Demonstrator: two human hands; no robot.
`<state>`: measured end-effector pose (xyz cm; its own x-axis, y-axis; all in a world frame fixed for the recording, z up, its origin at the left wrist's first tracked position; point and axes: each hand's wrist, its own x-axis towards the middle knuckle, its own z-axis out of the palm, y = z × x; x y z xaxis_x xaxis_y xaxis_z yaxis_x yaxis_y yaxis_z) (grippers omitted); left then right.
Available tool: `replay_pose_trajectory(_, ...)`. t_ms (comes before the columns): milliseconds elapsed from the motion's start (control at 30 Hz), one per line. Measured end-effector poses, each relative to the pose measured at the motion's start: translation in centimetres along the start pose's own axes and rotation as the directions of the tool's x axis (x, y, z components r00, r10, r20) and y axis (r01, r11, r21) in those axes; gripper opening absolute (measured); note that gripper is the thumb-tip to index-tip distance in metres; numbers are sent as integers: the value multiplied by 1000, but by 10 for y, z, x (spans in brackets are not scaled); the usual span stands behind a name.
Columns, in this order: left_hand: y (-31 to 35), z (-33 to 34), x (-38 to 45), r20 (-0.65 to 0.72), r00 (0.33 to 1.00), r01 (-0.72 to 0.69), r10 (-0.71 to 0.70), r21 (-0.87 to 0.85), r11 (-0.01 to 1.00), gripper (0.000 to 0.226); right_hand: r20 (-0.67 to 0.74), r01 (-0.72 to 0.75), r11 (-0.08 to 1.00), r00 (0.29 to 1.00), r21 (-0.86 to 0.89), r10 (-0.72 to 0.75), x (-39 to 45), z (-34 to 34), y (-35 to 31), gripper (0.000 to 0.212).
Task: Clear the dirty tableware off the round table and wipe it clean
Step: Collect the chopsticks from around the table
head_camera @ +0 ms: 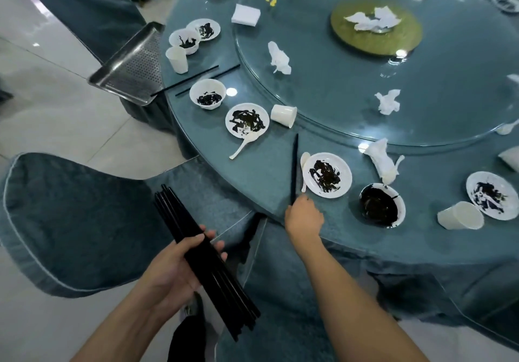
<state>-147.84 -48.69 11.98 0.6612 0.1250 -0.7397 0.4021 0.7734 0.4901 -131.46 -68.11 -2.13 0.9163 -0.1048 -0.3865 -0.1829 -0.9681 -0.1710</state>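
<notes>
My left hand (179,260) grips a bundle of several black chopsticks (207,263) below the table's edge. At the near rim of the round table (266,176), my right hand (304,215) pinches the near end of a pair of black chopsticks (294,165) that lies on the table beside a smeared white plate (327,175) and a white spoon (304,170). More dirty plates (247,120), bowls (207,93) and white cups (284,115) lie around the rim. Another black chopstick pair (196,79) lies at the left.
A glass turntable (421,94) carries crumpled napkins (279,58) and a gold dish (376,28). A perforated steel tray (132,64) rests on a chair at the left. A blue-covered chair (70,221) stands close on my left. A dark-filled bowl (382,205) sits at the right.
</notes>
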Motion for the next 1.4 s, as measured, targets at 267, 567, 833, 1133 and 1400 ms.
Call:
replay_pose_trajectory(267, 18, -7, 9, 14, 1000, 18, -18, 0, 1000, 22, 86, -73, 996, 994, 51, 69, -2, -3, 2, 38)
replay_pose_trajectory(567, 29, -13, 12, 33, 999, 36, -34, -32, 999, 24, 94, -10, 986, 996, 168, -6, -19, -6, -8, 23)
replay_pose_trajectory(833, 53, -18, 10, 90, 996, 14, -6, -90, 996, 21, 61, 274, 821, 935, 501, -350, -98, -54, -58, 13)
replay_pose_trajectory(1133, 111, -68, -11, 105, 983, -129, 153, -202, 971, 22, 71, 628, 709, 730, 320, -679, -202, -93, -164, 12)
replay_pose_trajectory(1400, 173, -148, -38, 45, 971, -209, 234, -310, 927, 21, -42, 779, 613, 622, 136, -782, -272, -82, -253, 19)
